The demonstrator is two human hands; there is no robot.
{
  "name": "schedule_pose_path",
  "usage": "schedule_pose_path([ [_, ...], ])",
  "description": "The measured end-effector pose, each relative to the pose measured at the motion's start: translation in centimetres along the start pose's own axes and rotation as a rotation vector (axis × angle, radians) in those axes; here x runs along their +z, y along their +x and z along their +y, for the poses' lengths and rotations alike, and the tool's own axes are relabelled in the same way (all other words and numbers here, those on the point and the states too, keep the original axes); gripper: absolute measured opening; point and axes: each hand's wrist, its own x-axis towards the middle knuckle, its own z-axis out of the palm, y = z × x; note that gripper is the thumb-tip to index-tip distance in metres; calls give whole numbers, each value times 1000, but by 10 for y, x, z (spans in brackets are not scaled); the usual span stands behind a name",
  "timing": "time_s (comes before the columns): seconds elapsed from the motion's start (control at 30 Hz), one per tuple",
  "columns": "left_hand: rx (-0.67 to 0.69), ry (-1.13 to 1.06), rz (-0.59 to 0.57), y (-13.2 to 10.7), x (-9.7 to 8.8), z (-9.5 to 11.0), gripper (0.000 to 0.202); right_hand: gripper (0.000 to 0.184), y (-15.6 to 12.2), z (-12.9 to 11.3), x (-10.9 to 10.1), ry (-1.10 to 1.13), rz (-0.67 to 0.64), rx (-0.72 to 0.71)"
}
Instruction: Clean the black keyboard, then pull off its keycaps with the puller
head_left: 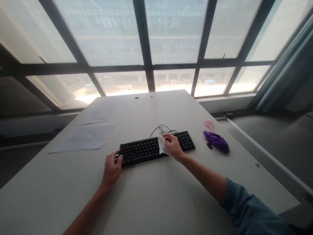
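Observation:
A black keyboard (140, 150) lies on the white table, slightly slanted, its thin black cable (160, 127) looped behind it. At the keyboard's left end, my left hand (112, 165) grips the edge between thumb and fingers. My right hand (173, 146) is closed on a white tissue (161, 145), pressed against the keys right of the middle. Part of the keys is hidden under the tissue and that hand.
Sheets of paper (84, 137) lie on the left of the table (146, 195). At the right are a purple cloth bundle (217, 142), a pink brush-like item (209, 124) and a small black-and-clear object (210, 148). Windows (171, 32) rise behind the far edge.

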Motion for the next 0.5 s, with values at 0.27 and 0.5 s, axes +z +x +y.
schedule_pose_path([
  [0.27,28,-38,16,-5,2,-1,46,42,6,8,6,561,-41,370],
  [0.5,36,-34,17,-6,2,-1,45,20,14,3,-7,557,-103,465],
])
